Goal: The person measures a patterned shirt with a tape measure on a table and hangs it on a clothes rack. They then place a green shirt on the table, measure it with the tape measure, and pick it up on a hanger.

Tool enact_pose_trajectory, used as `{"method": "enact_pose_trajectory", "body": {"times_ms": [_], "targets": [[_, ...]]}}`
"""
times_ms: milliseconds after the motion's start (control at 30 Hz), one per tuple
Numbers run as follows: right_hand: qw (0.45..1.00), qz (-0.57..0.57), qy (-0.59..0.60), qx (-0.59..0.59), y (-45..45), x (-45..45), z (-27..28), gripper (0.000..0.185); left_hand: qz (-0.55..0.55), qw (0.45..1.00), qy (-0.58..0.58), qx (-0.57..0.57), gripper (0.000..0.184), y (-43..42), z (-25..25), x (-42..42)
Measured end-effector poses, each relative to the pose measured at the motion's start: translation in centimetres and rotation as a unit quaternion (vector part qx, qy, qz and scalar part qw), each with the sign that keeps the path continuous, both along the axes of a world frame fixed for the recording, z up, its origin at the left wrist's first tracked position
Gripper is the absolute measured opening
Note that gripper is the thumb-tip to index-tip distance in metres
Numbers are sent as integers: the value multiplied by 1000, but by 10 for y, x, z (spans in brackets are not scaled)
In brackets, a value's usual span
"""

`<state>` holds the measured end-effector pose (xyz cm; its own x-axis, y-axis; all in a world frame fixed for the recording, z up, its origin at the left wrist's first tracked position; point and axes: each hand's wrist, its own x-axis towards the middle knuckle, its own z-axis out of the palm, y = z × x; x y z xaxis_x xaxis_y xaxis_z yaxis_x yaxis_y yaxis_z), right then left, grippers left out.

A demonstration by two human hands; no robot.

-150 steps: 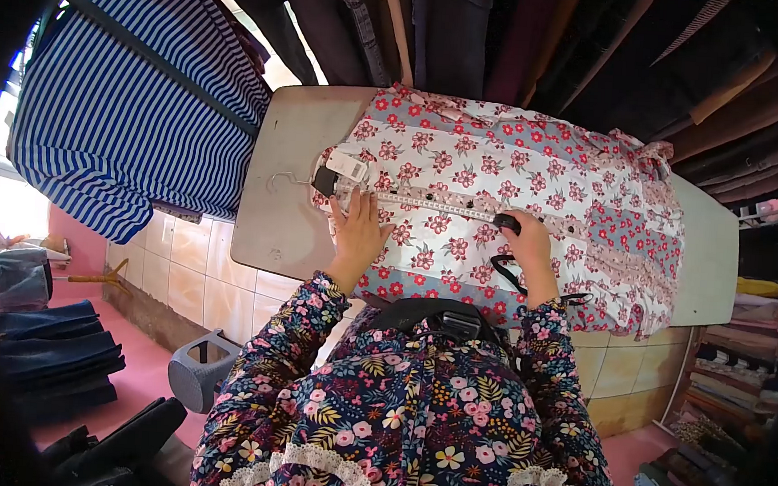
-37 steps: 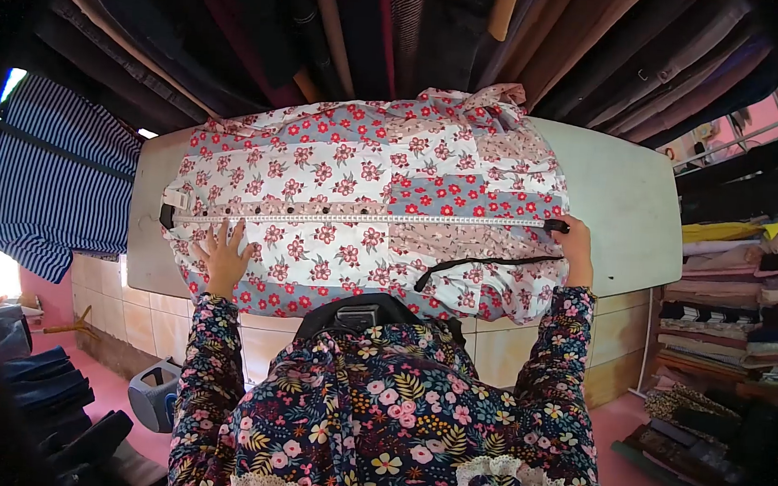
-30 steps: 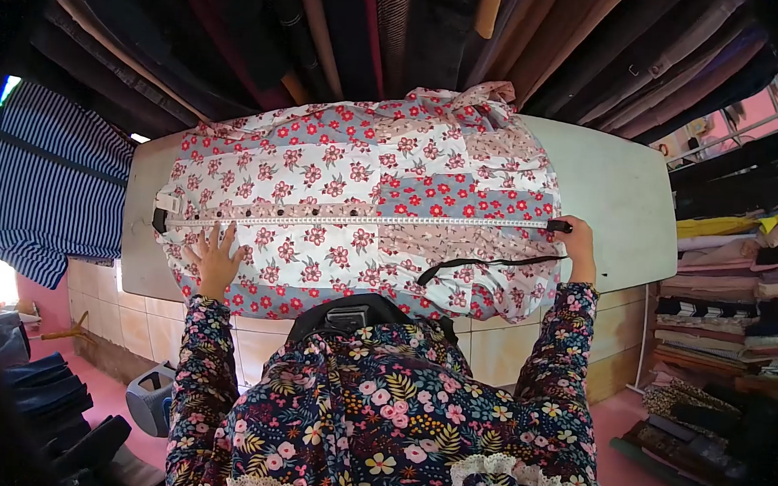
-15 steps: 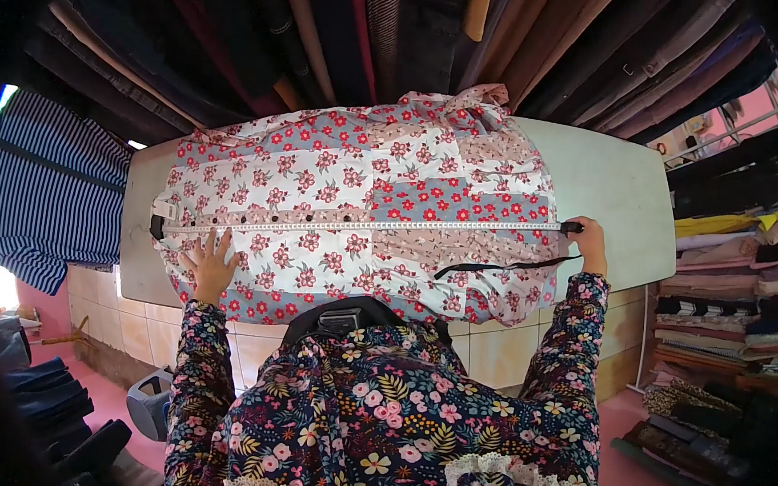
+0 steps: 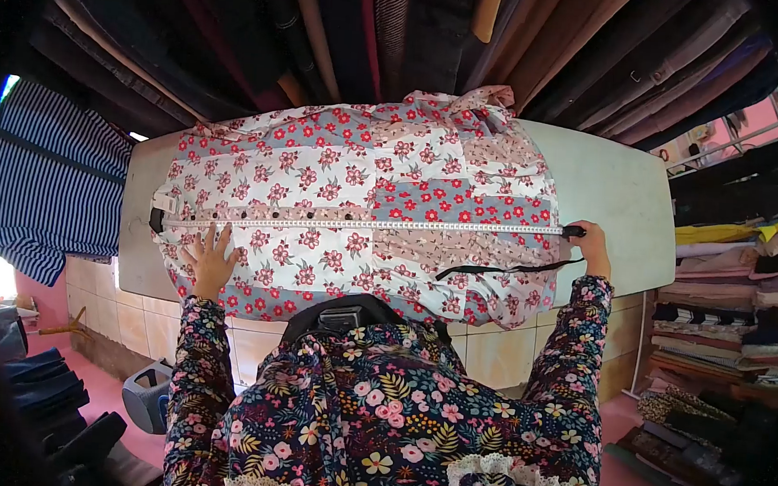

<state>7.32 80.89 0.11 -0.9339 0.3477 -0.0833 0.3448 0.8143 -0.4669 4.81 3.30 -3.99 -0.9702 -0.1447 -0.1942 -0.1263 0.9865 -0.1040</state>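
A floral patchwork garment with a button row lies spread across the table, its label end at the left. A white tape measure stretches lengthwise over it. My left hand rests flat on the cloth near the label end, fingers spread, fingertips by the tape. At the other end, just past the hem, my right hand is closed around the tape measure's black end piece. Below the tape, a thin black strap trails across the garment towards my right hand.
The pale table has rounded edges. Dark trousers hang in a row behind it. A striped shirt hangs at the left, and folded clothes are stacked at the right. A grey speaker-like box stands on the floor.
The view has shifted very slightly. Both hands, the tape measure and the garment stay in nearly the same positions.
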Motion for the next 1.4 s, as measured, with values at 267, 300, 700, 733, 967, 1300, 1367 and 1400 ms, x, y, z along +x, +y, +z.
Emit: {"method": "enact_pose_trajectory", "body": {"times_ms": [267,300,700,733,967,1300,1367,1400], "targets": [[999,18,26,3,-3,2,2,32,2,1000,6,-1,63,-1,-2,0],[999,19,27,3,-3,2,3,32,2,1000,5,-4,63,-1,-2,0],[999,40,32,16,-12,5,10,36,205,948,235,62,67,-55,-31,16],[998,35,43,2,-13,5,9,36,206,948,235,62,67,-71,-40,20],[997,34,62,0,-18,7,7,33,330,914,202,123,62,-153,-87,35],[975,-47,160,146,47,-1,111,27,269,939,163,140,36,-150,-65,34],[923,-66,285,249,75,1,160,27,296,928,168,148,36,-169,-87,26],[907,-76,320,262,74,5,189,28,326,916,173,153,36,-178,-100,23]]}}
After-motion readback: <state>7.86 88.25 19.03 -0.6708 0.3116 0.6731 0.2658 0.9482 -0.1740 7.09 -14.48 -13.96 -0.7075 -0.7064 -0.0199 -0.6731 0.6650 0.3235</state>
